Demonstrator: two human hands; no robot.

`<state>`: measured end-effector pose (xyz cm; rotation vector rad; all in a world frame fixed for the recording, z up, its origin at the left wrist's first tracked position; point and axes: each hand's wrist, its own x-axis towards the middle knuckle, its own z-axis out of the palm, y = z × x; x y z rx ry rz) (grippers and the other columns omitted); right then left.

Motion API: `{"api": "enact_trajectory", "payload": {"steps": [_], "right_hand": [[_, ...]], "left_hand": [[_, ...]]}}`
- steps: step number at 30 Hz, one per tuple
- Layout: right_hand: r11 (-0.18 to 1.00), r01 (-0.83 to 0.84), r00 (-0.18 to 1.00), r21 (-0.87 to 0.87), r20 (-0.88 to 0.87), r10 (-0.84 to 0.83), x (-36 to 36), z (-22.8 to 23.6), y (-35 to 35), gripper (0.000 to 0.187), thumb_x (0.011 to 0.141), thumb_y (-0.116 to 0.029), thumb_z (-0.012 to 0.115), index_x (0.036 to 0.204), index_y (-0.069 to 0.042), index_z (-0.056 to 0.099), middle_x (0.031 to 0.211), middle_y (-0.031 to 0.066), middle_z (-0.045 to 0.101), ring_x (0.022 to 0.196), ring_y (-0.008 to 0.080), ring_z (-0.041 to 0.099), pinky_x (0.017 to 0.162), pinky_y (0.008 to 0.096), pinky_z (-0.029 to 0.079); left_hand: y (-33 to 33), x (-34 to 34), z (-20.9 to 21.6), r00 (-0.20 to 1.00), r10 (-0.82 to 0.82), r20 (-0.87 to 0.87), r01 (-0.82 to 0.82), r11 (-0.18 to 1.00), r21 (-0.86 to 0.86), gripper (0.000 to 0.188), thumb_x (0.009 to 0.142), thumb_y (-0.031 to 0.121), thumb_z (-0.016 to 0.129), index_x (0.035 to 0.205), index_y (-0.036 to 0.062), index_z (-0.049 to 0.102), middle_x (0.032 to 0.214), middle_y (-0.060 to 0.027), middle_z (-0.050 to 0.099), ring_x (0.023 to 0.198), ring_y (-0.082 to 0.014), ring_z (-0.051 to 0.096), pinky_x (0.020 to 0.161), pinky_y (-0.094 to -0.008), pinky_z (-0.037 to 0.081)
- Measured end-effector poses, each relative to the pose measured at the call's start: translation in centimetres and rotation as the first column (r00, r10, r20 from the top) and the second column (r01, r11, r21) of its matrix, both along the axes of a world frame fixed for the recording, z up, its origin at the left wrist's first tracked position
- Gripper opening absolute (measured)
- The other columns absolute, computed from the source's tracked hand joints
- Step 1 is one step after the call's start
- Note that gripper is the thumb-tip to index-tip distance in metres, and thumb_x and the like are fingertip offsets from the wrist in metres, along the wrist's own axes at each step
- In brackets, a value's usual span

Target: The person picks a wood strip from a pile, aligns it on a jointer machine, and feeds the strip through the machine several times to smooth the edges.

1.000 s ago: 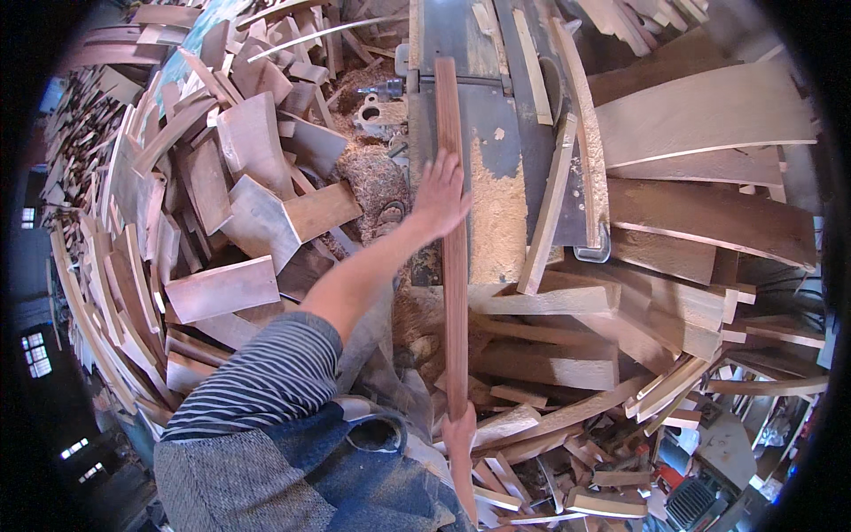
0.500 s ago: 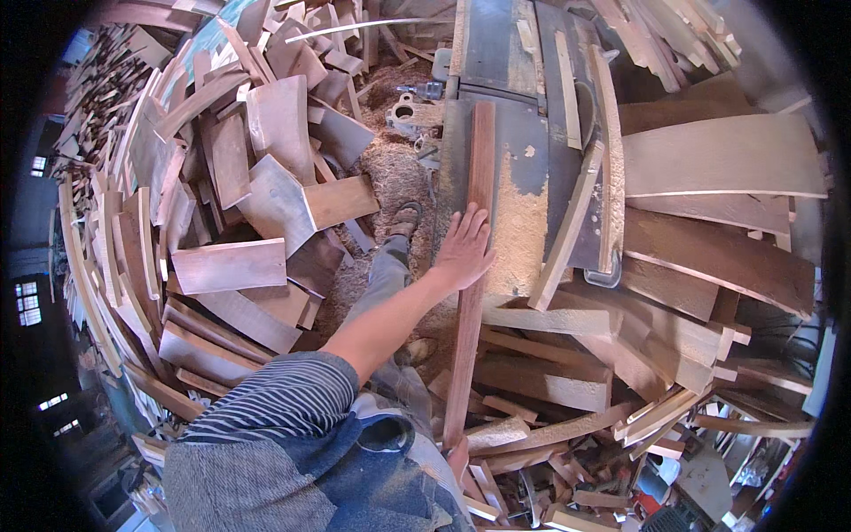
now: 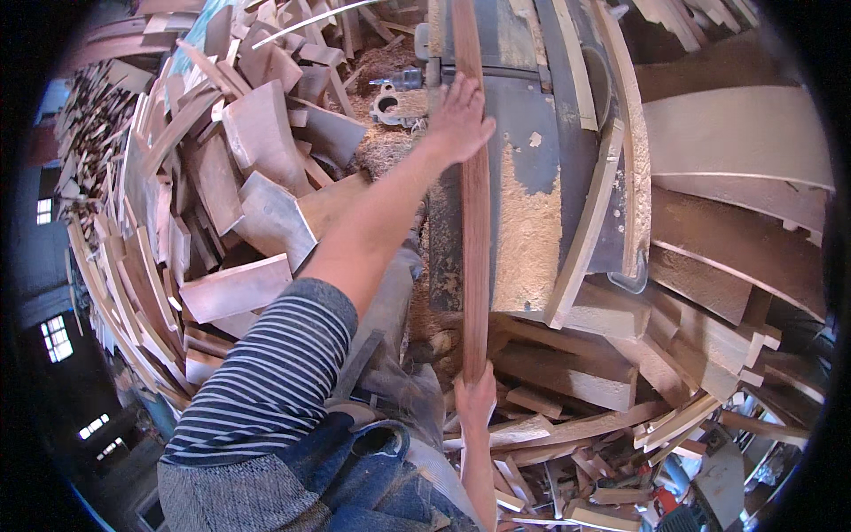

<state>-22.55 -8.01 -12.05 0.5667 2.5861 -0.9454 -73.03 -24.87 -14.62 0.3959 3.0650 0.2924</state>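
A long reddish-brown wooden strip (image 3: 475, 235) lies lengthwise on a dark metal machine table (image 3: 527, 133). My left hand (image 3: 459, 122) presses on top of the strip near its far part, fingers stretched forward. At the near end, beyond the table's edge, my right hand (image 3: 476, 396) is closed around the strip's butt. The strip's far end runs out of the picture. Pale sawdust (image 3: 527, 239) coats the table just right of the strip.
Curved board offcuts (image 3: 235, 288) are heaped at the left. A pale wooden fence (image 3: 634, 151) runs along the table's right side, with a loose batten (image 3: 585, 222) beside it. Wide boards (image 3: 731, 133) are stacked further right; more offcuts (image 3: 567, 377) lie below the table.
The strip has slid forward along the table. My left hand has moved forward, and my right hand has come up into view at the near end. The view has shifted slightly.
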Motion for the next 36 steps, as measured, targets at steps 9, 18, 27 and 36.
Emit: {"api": "enact_trajectory", "payload": {"steps": [9, 18, 27, 36], "right_hand": [[0.879, -0.279, 0.842, 0.385, -0.342, 0.417, -11.4, -0.9, -1.9, 0.060, 0.082, -0.030, 0.080, 0.138, -0.013, 0.065, 0.106, 0.0164, 0.054, 0.083, 0.0334, 0.057, 0.070, 0.0448, 0.054], [0.877, -0.220, 0.826, 0.427, -0.397, 0.400, -15.3, -2.0, -3.9, 0.056, 0.083, -0.020, 0.077, 0.136, -0.008, 0.065, 0.101, 0.0174, 0.053, 0.085, 0.0344, 0.056, 0.071, 0.0460, 0.052], [0.891, -0.219, 0.781, 0.398, -0.476, 0.404, -19.7, -2.7, -4.5, 0.060, 0.080, -0.022, 0.078, 0.137, -0.011, 0.063, 0.095, 0.0133, 0.053, 0.075, 0.0310, 0.054, 0.061, 0.0437, 0.051], [0.883, -0.203, 0.778, 0.423, -0.478, 0.408, -24.3, -3.0, -5.2, 0.066, 0.078, -0.018, 0.076, 0.142, -0.012, 0.059, 0.092, 0.0123, 0.051, 0.071, 0.0298, 0.053, 0.058, 0.0424, 0.050]], "left_hand": [[-1.7, -10.0, -3.0, 0.966, -0.091, -0.242, 0.088, 0.996, -0.024, 0.067, 0.106, 0.049, 0.043, 0.150, -0.0005, 0.043, 0.163, -0.0181, 0.032, 0.157, -0.0373, 0.017, 0.128, -0.0500, 0.018], [-2.6, -14.2, -2.6, 0.951, -0.113, -0.287, 0.144, 0.986, 0.088, 0.068, 0.099, 0.041, 0.056, 0.144, -0.0090, 0.045, 0.157, -0.0237, 0.038, 0.152, -0.0443, 0.025, 0.125, -0.0501, 0.025], [-2.8, -18.8, -2.4, 0.960, -0.126, -0.252, 0.141, 0.989, 0.045, 0.069, 0.100, 0.041, 0.055, 0.145, -0.0100, 0.044, 0.158, -0.0252, 0.036, 0.153, -0.0427, 0.025, 0.125, -0.0508, 0.025], [-2.4, -22.4, -0.3, 0.968, -0.142, -0.208, 0.159, 0.985, 0.071, 0.067, 0.097, 0.039, 0.057, 0.143, -0.0092, 0.046, 0.155, -0.0237, 0.039, 0.149, -0.0415, 0.031, 0.122, -0.0488, 0.029]]}}
